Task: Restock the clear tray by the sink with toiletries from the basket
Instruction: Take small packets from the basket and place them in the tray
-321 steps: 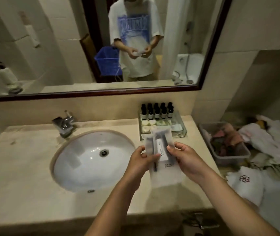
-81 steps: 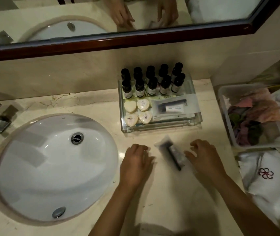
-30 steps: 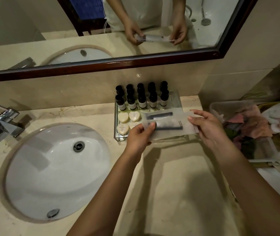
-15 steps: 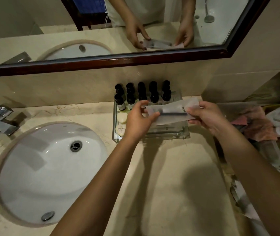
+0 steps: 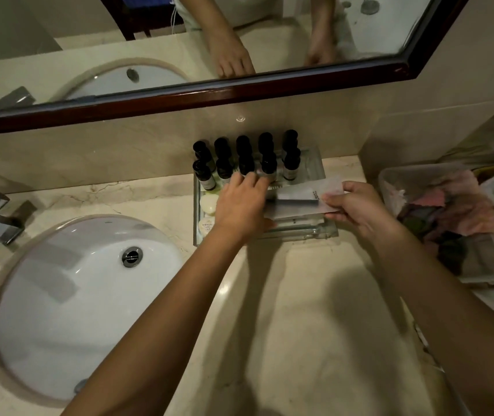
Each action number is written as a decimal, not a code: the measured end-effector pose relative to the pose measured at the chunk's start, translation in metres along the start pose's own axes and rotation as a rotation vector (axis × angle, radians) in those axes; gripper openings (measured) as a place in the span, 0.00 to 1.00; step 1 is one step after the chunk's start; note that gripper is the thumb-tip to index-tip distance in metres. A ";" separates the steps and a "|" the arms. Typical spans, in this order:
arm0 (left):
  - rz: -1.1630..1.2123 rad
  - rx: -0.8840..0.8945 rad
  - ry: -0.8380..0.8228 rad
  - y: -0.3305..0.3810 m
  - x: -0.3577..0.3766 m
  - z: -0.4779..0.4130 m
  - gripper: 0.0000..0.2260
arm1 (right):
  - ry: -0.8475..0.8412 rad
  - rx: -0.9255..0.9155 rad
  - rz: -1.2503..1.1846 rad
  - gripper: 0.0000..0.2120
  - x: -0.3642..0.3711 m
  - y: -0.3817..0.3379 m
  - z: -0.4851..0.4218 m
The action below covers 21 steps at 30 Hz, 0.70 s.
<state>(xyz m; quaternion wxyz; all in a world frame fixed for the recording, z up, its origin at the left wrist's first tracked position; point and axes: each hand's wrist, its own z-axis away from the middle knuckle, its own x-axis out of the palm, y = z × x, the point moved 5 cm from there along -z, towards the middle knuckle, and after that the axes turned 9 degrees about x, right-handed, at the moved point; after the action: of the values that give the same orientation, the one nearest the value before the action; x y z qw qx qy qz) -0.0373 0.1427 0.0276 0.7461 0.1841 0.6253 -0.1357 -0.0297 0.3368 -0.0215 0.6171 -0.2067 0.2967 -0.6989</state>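
Item: translucent packet (image 5: 302, 196) with a dark, slim toiletry sealed inside.
Location: over the right half of the clear tray (image 5: 328, 233), lying lengthwise and low above packets already in the tray.
Right hand (image 5: 352, 207): pinches the packet's right end between thumb and fingers.
Left hand (image 5: 239, 207): stretched over the tray's middle with its fingers towards the small bottles (image 5: 245, 162). Blur hides whether it grips the packet's left end or only touches it.
Handling: judged very light. The wrapper looks thin and limp, the piece inside stiff, and the film probably slick.
Hold: best taken by the two short ends or along the stiff core. An end pinch alone is likely to let the packet sag.
Fragility: low for the packet. The upright bottles at the tray's back could tip if brushed.
Tray contents: bottles in two rows at the back and pale soaps (image 5: 209, 204) at the left front.
Hidden: the left hand covers the packet's left end and some of the soaps.
Unclear: the print on the packet is too small to read, and what lies beneath it is uncertain.
Not seen: the basket cannot be identified.
Surroundings: the bench (image 5: 299, 325) carries the tray, with the sink (image 5: 74, 295) to the tray's left and a tub of cloths (image 5: 450, 217) to its right.
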 end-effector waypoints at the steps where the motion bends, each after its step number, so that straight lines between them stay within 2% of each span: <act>1: -0.001 0.008 -0.022 -0.003 0.000 -0.001 0.36 | 0.017 -0.003 0.007 0.18 -0.001 0.000 -0.001; 3: 0.034 0.039 -0.066 -0.010 -0.003 -0.001 0.37 | 0.051 -0.018 0.053 0.20 -0.002 -0.001 -0.002; 7: 0.152 0.053 -0.068 -0.028 -0.012 0.012 0.35 | 0.121 -0.063 0.155 0.11 -0.008 -0.006 -0.001; 15: 0.061 0.107 -0.074 -0.020 -0.001 0.010 0.38 | 0.104 -0.015 0.129 0.17 -0.003 -0.003 -0.003; 21: 0.042 0.077 -0.059 -0.022 0.014 -0.003 0.36 | 0.093 0.003 0.106 0.18 0.003 0.000 -0.002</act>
<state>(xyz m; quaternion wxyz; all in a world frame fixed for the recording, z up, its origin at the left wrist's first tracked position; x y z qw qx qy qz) -0.0473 0.1252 0.0115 0.7592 0.2217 0.5934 -0.1494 -0.0316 0.3344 -0.0237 0.6389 -0.1570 0.3346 -0.6747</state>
